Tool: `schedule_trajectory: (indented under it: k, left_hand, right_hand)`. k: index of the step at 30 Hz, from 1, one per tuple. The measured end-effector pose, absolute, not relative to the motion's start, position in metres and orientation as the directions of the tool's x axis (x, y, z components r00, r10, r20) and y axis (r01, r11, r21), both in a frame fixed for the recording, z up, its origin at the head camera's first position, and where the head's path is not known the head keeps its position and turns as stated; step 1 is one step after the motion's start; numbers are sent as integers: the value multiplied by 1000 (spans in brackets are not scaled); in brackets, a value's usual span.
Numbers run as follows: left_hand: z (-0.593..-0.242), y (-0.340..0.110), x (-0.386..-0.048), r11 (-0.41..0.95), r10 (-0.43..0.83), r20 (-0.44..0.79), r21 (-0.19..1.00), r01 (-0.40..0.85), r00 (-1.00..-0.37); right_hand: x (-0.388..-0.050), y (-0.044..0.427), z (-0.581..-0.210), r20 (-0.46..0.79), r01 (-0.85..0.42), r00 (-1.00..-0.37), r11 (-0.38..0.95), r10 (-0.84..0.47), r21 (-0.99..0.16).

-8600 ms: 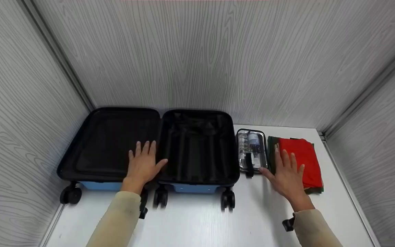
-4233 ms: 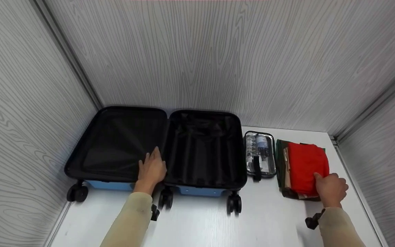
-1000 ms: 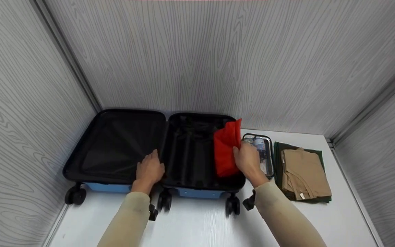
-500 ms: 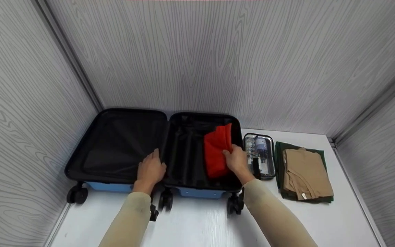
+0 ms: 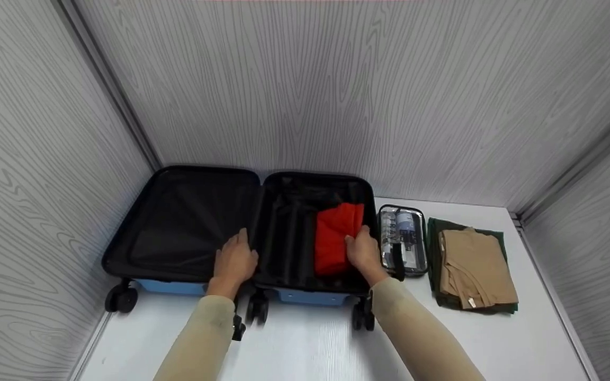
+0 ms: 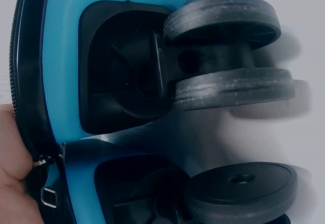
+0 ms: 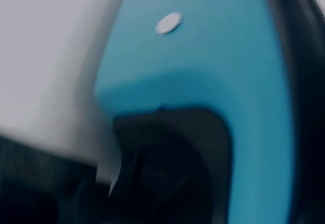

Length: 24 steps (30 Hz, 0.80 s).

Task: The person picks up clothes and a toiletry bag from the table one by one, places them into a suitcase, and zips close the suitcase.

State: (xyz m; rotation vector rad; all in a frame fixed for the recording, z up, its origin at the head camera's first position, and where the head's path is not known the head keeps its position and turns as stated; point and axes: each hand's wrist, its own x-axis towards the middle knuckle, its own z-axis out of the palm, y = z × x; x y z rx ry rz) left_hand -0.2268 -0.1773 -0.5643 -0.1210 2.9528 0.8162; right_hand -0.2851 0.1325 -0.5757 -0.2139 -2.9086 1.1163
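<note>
A blue suitcase with a black inside lies open in two halves, the left half point(image 5: 178, 222) and the right half point(image 5: 289, 248). My right hand point(image 5: 364, 253) grips the right edge of a folded red cloth point(image 5: 331, 238), which lies low inside the right half. Resting on the inner edge of the left half, near the hinge, is my left hand point(image 5: 234, 260), its fingers loosely bent. In the left wrist view part of the left hand point(image 6: 14, 168) touches the zipper edge by the wheels point(image 6: 233, 89). The right wrist view shows the blue shell point(image 7: 203, 56), blurred, without the hand.
A clear toiletry pouch point(image 5: 403, 238) with a black strap stands just right of the suitcase. Further right, a folded tan garment point(image 5: 477, 264) lies on dark green cloth point(image 5: 434, 254). Grey wood-patterned walls point(image 5: 315, 95) rise behind and at both sides of the white table point(image 5: 305, 344).
The right hand has carried the red cloth from the stack at the right into the suitcase, lowering it and moving slightly left over the last second. The left hand has barely moved since then.
</note>
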Motion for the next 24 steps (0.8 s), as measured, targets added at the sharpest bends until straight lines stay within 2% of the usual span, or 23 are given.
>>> schedule_trajectory:
  k: [9, 16, 24]
  left_hand:
    - [-564, -177, -227, 870, -51, -93, 485, -90, -994]
    - [-564, -179, -227, 863, -52, -96, 496, -93, -994]
    - [-565, -179, -225, 859, -45, -90, 505, -85, -995]
  right_hand:
    - [-270, 127, -567, 50, -24, -999, 902, -3, -430]
    - [-265, 123, -572, 200, -123, -977, 959, -72, -256]
    - [-264, 124, -576, 123, -89, -990, 974, -64, -210]
